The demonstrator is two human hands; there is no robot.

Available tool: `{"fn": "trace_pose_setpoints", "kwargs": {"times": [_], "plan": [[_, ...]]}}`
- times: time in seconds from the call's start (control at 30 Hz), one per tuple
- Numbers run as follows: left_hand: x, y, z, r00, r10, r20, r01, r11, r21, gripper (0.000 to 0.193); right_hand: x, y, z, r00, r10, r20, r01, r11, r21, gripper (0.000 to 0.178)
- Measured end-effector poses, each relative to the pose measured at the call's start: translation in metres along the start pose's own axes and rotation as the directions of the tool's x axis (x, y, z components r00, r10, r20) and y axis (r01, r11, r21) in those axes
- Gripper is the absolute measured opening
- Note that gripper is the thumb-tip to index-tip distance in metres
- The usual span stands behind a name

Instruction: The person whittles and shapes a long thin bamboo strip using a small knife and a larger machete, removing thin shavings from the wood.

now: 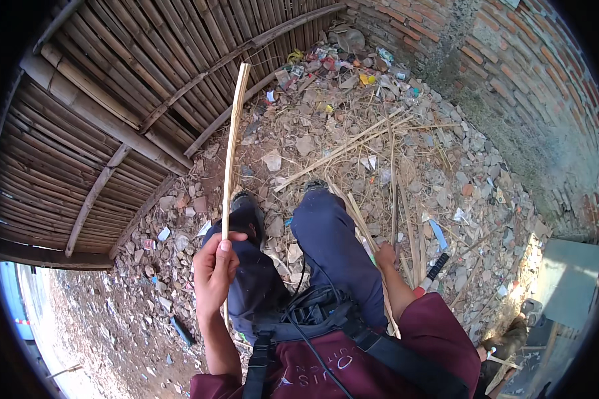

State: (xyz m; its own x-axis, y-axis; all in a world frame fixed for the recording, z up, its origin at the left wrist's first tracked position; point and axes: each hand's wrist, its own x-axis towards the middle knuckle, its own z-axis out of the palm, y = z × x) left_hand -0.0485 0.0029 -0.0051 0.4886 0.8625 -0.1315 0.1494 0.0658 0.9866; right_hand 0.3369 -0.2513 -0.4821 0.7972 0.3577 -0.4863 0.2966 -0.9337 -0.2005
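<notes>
My left hand (215, 269) is closed round a long, pale bamboo strip (233, 133), the thumb pressed along its face. The strip stands nearly upright in front of my left knee, its split upper end reaching toward the slatted wall. Beside my right thigh, my right hand (385, 257) is curled closed at a bundle of bamboo strips (358, 216) that slants down along the leg. Its fingertips are partly hidden. Just right of that hand lies a tool with a black ridged handle (438, 265) and a red part; the rest of it is hidden by my sleeve.
More bamboo strips (353, 151) lie across the stony, littered ground ahead. A bamboo-slat wall (146, 73) leans in at the left; a brick wall (532, 86) stands at the right. Trash (333, 63) piles in the far corner. A grey panel (569, 279) is at the right.
</notes>
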Motion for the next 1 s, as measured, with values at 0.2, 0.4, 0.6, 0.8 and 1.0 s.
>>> {"fn": "trace_pose_setpoints", "kwargs": {"times": [0.2,0.4,0.6,0.8,1.0], "plan": [[-0.001,0.0,-0.007,0.998,0.009,-0.062,-0.009,1.0,0.004,0.037,-0.005,0.002,-0.014,0.996,0.051,-0.076,-0.046,0.997,0.067,0.029],[0.006,0.004,-0.003,0.999,-0.003,-0.051,0.006,0.998,0.063,0.035,-0.046,-0.009,-0.006,0.998,-0.036,-0.059,0.036,0.999,-0.001,0.051],[0.06,0.037,0.035,0.977,0.115,0.178,-0.136,0.985,0.108,0.038,-0.032,0.05,0.066,0.982,0.182,0.042,-0.183,0.982,0.036,0.062],[0.051,0.042,0.038,0.971,0.122,0.204,-0.147,0.983,0.111,0.045,-0.03,0.037,0.063,0.998,0.012,0.056,-0.014,0.999,0.038,0.041],[0.059,0.033,0.036,0.93,0.096,0.356,-0.028,0.982,-0.189,0.042,0.013,0.065,0.035,0.901,-0.408,0.149,0.341,0.876,0.342,0.033]]}}
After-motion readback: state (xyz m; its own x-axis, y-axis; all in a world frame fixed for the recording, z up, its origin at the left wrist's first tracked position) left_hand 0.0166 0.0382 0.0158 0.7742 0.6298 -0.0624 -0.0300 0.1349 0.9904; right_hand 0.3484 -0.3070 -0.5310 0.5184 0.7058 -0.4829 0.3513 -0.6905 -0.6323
